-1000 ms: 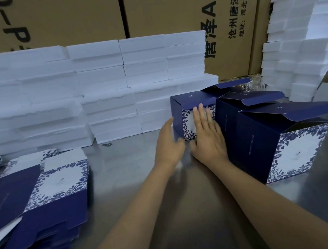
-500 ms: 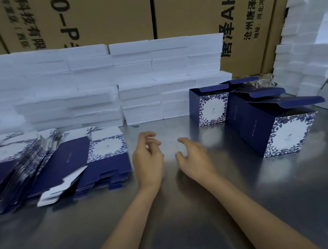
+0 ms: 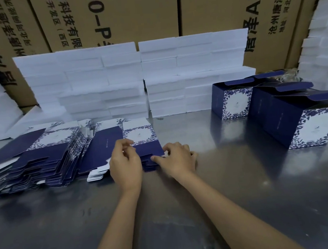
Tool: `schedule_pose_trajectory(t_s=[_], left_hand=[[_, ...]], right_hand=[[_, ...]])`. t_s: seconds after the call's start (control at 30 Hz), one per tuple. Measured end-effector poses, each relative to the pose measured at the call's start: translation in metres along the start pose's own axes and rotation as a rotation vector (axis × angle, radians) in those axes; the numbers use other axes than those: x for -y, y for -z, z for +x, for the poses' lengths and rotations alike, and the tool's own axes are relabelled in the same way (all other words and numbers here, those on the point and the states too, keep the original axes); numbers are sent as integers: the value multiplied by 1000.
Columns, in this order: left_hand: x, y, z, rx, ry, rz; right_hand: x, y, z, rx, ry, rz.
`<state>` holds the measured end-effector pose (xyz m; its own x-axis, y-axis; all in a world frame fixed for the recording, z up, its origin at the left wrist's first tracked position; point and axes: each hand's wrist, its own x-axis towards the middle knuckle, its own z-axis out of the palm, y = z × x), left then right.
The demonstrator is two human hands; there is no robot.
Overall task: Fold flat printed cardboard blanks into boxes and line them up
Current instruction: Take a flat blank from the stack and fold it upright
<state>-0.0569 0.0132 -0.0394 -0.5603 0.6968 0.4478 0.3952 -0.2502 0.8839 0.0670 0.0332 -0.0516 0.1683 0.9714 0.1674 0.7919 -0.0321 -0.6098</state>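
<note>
Steel bench (image 3: pixel 243 196): folded boxes (image 3: pixel 232 101) are standing lined up right of the hands. Top blank (image 3: pixel 125 139) is being reached by left hand (image 3: pixel 125 164) and right hand (image 3: pixel 178 158), fingers curled, grip unclear. Stacks (image 3: pixel 34 160) are waiting further left.

Both hands at near edge of flat blank stack (image 3: pixel 141 143) on metal table (image 3: pixel 185 211). Left hand (image 3: pixel 125 164) curled over stack's near edge; right hand (image 3: pixel 178 158) thumb touching blank's right corner. Folded boxes (image 3: pixel 232 101) lined far right, lids open. White foam slabs (image 3: pixel 136 79) stacked behind.
</note>
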Motion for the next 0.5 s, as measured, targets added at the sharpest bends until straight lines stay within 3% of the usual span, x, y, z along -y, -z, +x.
schedule_pose_trajectory(t_s=[0.17, 0.37, 0.5], left_hand=[[7, -1, 3, -15, -33, 29], [-10, -8, -3, -104, -466, 148], [-17, -4, -1, -213, -529, 311]], right_hand=[[-2, 4, 0, -131, -38, 141], [-9, 22, 6, -205, -110, 376], [-16, 28, 4, -251, -167, 473]])
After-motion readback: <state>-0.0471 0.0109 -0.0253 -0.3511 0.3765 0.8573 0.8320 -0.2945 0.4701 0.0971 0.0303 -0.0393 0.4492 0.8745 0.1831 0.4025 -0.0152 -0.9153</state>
